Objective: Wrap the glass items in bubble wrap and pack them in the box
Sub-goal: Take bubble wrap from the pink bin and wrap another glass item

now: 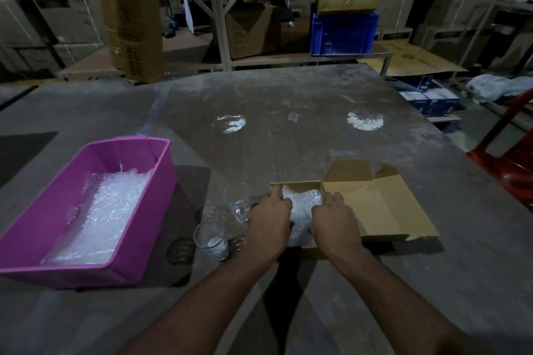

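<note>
A small brown cardboard box lies on the table with its lid folded out to the right. Inside its left part sits a bundle of bubble wrap. My left hand and my right hand press on either side of that bundle, fingers curled on it. What the wrap holds is hidden. Two clear drinking glasses stand bare just left of the box: one farther away, one nearer me.
A pink plastic tub with sheets of bubble wrap sits at the left. The table is grey and dusty. A red chair stands at the right edge. Cardboard cartons and a blue crate stand behind.
</note>
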Available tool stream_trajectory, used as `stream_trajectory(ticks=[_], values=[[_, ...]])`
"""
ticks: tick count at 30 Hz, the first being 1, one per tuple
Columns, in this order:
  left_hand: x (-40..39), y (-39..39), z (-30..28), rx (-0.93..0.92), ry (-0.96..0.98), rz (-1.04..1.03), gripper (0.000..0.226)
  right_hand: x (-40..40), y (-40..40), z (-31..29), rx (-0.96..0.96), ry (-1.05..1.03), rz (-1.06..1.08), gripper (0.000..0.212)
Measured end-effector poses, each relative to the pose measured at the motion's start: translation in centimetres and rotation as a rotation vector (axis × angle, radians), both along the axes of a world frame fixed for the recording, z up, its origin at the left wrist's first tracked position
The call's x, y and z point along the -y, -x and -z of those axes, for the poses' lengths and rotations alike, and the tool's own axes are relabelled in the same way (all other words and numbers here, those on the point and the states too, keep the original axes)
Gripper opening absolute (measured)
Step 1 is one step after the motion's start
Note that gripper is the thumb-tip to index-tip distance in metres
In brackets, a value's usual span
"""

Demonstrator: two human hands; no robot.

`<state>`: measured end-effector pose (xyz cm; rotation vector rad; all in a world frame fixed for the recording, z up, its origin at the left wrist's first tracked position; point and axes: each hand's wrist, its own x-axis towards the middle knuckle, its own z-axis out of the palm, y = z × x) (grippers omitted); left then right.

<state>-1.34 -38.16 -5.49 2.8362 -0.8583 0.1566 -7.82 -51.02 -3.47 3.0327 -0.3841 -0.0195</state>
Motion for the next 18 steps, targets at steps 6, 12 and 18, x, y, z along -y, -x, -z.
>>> stream_trajectory(ticks=[6,12,18], values=[[1.3,-1.0,0.0,0.003,-0.238,0.236,0.044,-0.1,-2.4,-1.3,-0.362,-0.129,-0.122,0.043],[1.5,-2.1,0.0,-0.165,-0.563,0.188,0.071,0.2,-2.5,-0.4,-0.379,-0.121,-0.183,0.042],[1.8,-2.4,-0.4,-0.223,-0.591,0.149,0.091,0.4,-4.3,0.4,-0.489,-0.093,-0.262,0.045]])
